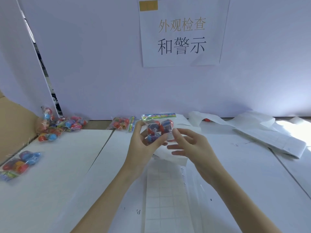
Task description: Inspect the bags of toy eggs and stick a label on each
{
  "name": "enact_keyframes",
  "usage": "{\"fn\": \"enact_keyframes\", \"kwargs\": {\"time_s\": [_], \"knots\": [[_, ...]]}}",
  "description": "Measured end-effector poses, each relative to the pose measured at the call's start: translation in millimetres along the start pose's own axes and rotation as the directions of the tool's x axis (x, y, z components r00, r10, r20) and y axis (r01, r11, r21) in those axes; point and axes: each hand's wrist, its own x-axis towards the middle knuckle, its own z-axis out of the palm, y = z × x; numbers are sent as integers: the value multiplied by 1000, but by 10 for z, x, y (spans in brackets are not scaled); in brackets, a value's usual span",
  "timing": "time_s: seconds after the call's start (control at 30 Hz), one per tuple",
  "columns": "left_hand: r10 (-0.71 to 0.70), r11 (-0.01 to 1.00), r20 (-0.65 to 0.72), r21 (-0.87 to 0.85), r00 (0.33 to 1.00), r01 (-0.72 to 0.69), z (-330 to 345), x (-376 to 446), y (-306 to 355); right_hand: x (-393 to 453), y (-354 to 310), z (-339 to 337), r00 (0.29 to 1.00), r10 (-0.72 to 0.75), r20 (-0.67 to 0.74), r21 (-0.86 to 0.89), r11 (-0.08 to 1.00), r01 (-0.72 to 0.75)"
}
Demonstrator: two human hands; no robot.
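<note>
Bag (159,128) of toy eggs stands upright, header card topmost, left hand (142,140) gripping it, right hand's (188,145) fingers spread.

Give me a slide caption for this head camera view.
Left hand holds a bag of toy eggs while the right hand presses on a label.

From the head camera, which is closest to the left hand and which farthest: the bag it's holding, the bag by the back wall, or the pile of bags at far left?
1. Held bag, in the left hand.
2. Bag by the back wall, just behind-left.
3. Pile of bags, far left.
</note>
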Motion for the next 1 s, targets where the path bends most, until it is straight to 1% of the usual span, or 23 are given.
{"fn": "enact_keyframes", "kwargs": {"time_s": [0.07,0.1,0.13,0.2,0.27,0.33,0.4,0.43,0.5,0.57,0.63,0.67,0.7,0.77,0.87,0.9,0.93,0.97,1.0], "knots": [[27,1000,51,0,998,-27,25,-15,10,-8,22,32,999,-37,-18,-40,999,36],[36,999,66,-4,997,-36,30,-19,14,-5,40,22,998,-42,-38,-23,999,41],[41,999,76,-9,996,-40,34,-19,14,4,63,-3,999,-24,-38,30,999,25],[34,999,91,-32,995,-32,35,-15,-1,23,78,-46,996,65,55,227,971,-76],[21,998,103,-69,994,-14,26,3,-21,34,55,-73,973,136,185,416,886,-203],[6,994,85,-107,996,3,6,28,-27,55,39,-98,951,153,269,508,816,-275],[8,995,46,-104,999,-3,-21,44,-30,64,29,-121,942,149,299,547,783,-297],[17,998,32,-66,999,-15,-28,44,-34,68,32,-128,948,144,284,535,797,-281],[26,1000,30,10,999,-26,-35,31,-39,66,45,-123,968,127,219,455,864,-216],[14,999,45,49,999,-16,-51,28,-52,60,58,-88,989,89,115,289,950,-120],[-8,999,82,40,997,5,-63,40,-48,63,87,-70,999,12,29,120,993,-16],[-30,1000,97,12,995,29,-68,49,-52,68,98,-70,1000,-6,-6,91,996,6],[-49,999,98,-14,994,51,-73,60,-63,74,101,-86,1000,-8,-31,77,997,10],[-56,998,47,-12,997,57,-82,79,-90,92,111,-132,1000,4,-23,49,999,-3],[-51,996,27,78,998,48,-90,84,-175,73,121,-116,998,54,18,-1,999,-54],[-52,993,21,111,998,50,-95,85,-187,81,144,-114,997,76,30,16,997,-76],[-49,989,3,139,999,48,-97,88,-185,73,100,-122,995,87,47,-3,996,-87],[-31,987,-12,156,999,32,-109,98,-191,57,26,-135,993,108,54,101,988,-113],[1,986,-33,166,999,5,-121,105,-172,38,-89,-227,993,120,4,138,983,-119]]}}
